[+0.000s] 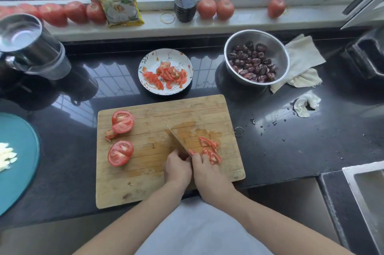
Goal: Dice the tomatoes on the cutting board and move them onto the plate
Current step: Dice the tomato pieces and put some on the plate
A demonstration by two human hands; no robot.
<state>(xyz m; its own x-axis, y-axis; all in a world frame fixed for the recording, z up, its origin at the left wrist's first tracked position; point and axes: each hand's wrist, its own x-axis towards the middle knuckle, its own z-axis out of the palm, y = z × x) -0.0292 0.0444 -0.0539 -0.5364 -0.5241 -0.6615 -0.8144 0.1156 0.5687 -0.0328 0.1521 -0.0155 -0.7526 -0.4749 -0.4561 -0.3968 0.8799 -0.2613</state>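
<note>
Right in the thick of it: a small heap of cut tomato pieces (210,151) lies on the cutting board (166,188) at about four o'clock from the board's centre, sitting at the edge of a wet juice stain, and the knife (178,140) stands just to their left, its blade running from the hands up toward eleven o'clock. The left hand (177,169) is curled around the handle end of the knife, fingers closed on it; the right hand (207,171) sits just beside it with fingers bent, fingertips touching the near end of the pile, though whether they pinch a piece or merely steady it I cannot tell. My read is that the step is either a last pass of dicing or gathering the heap onto the blade. To do it well, keep those right fingertips tucked back from the edge, bring the blade flat and low under the pile, and cup the pieces against it so nothing slides off the slick board. Over at nine o'clock two tomato halves (121,137) wait cut-face up, with a few scraps between them, so there is plenty left to do. At twelve o'clock, just past the board, the plate (145,61) already holds tomato slices. Beyond that, a steel bowl of dates (276,46) stands at two o'clock, whole tomatoes line the windowsill (245,22).
</note>
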